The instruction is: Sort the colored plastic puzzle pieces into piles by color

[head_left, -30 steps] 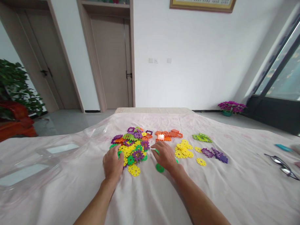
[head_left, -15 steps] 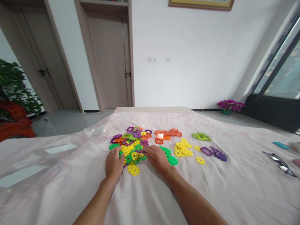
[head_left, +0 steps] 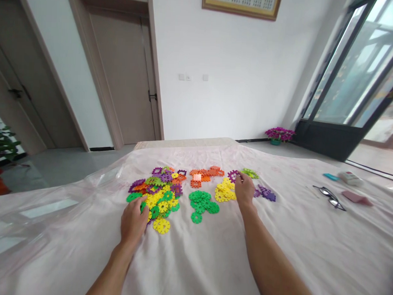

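Left hand: at same near-left edge of mixed pile as before; left hand [head_left: 134, 220] fingers curled, can't tell if they grip anything.
Mixed pile: mixed pile [head_left: 152, 201] heaped beside it, thin toothed squares and slotted discs, plastic by the look.
Green group: notched discs, green group [head_left: 201, 201] overlapping flat on wrinkled cloth [head_left: 212, 255].
Right hand: swung right from pile since half a second ago; right hand [head_left: 245, 191] grip closed on purple square piece.
Purple square piece: purple square piece [head_left: 232, 176] off pile, tilted up by yellow group [head_left: 225, 190], not set down; toothed rim, windowed middle. Reads as one piece moved out, plenty left in pile.
Orange group: farther back, orange group [head_left: 208, 173] toothed, open-centred, pale patch maybe glare.
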Motion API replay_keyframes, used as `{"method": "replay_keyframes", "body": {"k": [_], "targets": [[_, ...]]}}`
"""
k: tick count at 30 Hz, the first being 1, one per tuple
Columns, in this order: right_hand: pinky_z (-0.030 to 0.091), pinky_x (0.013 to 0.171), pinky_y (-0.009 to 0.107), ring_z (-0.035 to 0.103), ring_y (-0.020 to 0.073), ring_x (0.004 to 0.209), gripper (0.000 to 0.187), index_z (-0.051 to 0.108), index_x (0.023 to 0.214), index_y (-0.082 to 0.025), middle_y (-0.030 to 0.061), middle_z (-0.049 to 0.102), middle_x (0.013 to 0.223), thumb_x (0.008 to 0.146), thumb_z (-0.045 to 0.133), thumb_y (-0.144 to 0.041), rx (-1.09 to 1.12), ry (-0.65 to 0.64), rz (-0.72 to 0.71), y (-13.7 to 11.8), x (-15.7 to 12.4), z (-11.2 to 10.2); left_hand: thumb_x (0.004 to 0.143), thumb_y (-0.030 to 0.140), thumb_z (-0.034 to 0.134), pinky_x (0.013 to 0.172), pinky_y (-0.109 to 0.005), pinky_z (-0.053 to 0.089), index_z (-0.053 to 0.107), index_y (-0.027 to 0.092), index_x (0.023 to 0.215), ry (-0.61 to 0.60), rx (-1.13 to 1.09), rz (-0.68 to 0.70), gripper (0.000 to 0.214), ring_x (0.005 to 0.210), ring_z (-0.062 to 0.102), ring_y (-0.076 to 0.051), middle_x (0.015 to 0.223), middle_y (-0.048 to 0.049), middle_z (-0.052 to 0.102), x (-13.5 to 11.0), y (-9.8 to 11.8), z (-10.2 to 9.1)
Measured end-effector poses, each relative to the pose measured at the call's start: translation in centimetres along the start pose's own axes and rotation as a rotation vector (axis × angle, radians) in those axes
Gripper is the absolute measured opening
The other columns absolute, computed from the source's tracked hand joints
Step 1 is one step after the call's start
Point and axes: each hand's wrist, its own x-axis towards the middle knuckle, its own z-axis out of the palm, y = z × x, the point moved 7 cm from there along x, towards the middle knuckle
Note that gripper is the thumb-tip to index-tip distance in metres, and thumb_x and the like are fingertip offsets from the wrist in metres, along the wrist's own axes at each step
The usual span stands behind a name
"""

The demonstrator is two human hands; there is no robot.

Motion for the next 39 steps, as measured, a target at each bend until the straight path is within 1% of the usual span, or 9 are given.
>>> {"method": "replay_keyframes", "body": {"k": [5,7,9,11,16,20,29,35,39], "targets": [[0.045,0.094,0.039,0.060,0.0280,0.110,0.047,0.066,0.128,-0.013,0.0169,0.065,0.120,0.090,0.042,-0.029,-0.133,0.132,0.249,4.4,0.9,-3.6,0.086,0.028,0.047,0.105,-0.041,0.046,0.067,0.018,0.119,-0.008,0.001,0.000,0.040,0.119,0.061,-0.027,0.124,-0.0111,0.068,0.0,-0.1,0.1],[0.048,0.088,0.039,0.061,0.0282,0.111,0.051,0.058,0.137,-0.018,0.0167,0.059,0.129,0.090,0.046,-0.032,-0.191,0.214,0.359,5.2,0.5,-4.9,0.086,0.028,0.047,0.106,-0.041,0.046,0.067,0.018,0.118,-0.009,-0.001,-0.003,0.039,0.119,0.061,-0.027,0.124,-0.0113,0.068,0.0,-0.2,0.1],[0.048,0.085,0.038,0.060,0.0276,0.112,0.052,0.054,0.141,-0.022,0.0155,0.056,0.133,0.091,0.045,-0.031,-0.235,0.245,0.367,5.0,0.1,-5.5,0.086,0.028,0.046,0.106,-0.042,0.046,0.067,0.017,0.119,-0.013,-0.007,-0.004,0.040,0.120,0.060,-0.027,0.125,-0.0122,0.068,0.0,-0.1,0.1],[0.048,0.085,0.038,0.061,0.0268,0.111,0.047,0.060,0.136,-0.023,0.0139,0.061,0.127,0.092,0.041,-0.026,-0.269,0.150,0.289,4.2,0.1,-4.8,0.087,0.028,0.045,0.106,-0.043,0.046,0.067,0.017,0.119,-0.017,-0.012,-0.003,0.041,0.120,0.060,-0.028,0.126,-0.0128,0.067,0.0,-0.1,0.1],[0.048,0.084,0.043,0.060,0.0327,0.110,0.046,0.069,0.127,-0.023,0.0168,0.071,0.112,0.092,0.039,-0.021,-0.445,-0.232,0.141,3.3,-0.7,-1.0,0.086,0.028,0.046,0.107,-0.040,0.045,0.067,0.018,0.119,-0.017,-0.016,-0.001,0.041,0.120,0.060,-0.026,0.126,-0.0113,0.068,0.1,-0.2,0.1],[0.047,0.087,0.044,0.057,0.0344,0.116,0.046,0.069,0.128,-0.023,0.0185,0.072,0.111,0.093,0.040,-0.022,-0.574,-0.345,0.077,3.2,-1.2,0.2,0.086,0.029,0.046,0.106,-0.039,0.046,0.067,0.018,0.119,-0.008,-0.016,-0.003,0.040,0.120,0.060,-0.025,0.125,-0.0105,0.068,0.1,-0.3,0.2],[0.041,0.097,0.041,0.060,0.0297,0.115,0.044,0.066,0.132,-0.025,0.0151,0.073,0.113,0.097,0.040,-0.028,-0.514,-0.351,0.024,2.1,-1.8,1.0,0.087,0.028,0.045,0.107,-0.042,0.044,0.066,0.015,0.120,-0.038,-0.032,-0.003,0.042,0.121,0.058,-0.028,0.127,-0.0136,0.066,0.1,-0.2,0.3],[0.046,0.095,0.035,0.065,0.0257,0.109,0.045,0.068,0.128,-0.015,0.0132,0.073,0.114,0.093,0.043,-0.029,-0.169,-0.255,0.082,3.8,-1.6,2.3,0.086,0.025,0.046,0.108,-0.042,0.043,0.066,0.016,0.121,-0.035,-0.031,-0.013,0.041,0.122,0.058,-0.028,0.128,-0.0124,0.066,0.1,-0.2,0.3],[0.043,0.101,0.038,0.062,0.0249,0.111,0.041,0.071,0.119,-0.015,0.0120,0.072,0.118,0.090,0.045,-0.027,-0.029,-0.138,-0.058,1.1,-2.2,2.9,0.086,0.025,0.046,0.107,-0.042,0.044,0.067,0.015,0.120,-0.028,-0.039,-0.008,0.041,0.121,0.059,-0.028,0.125,-0.0133,0.067,0.1,0.0,0.2]]}}
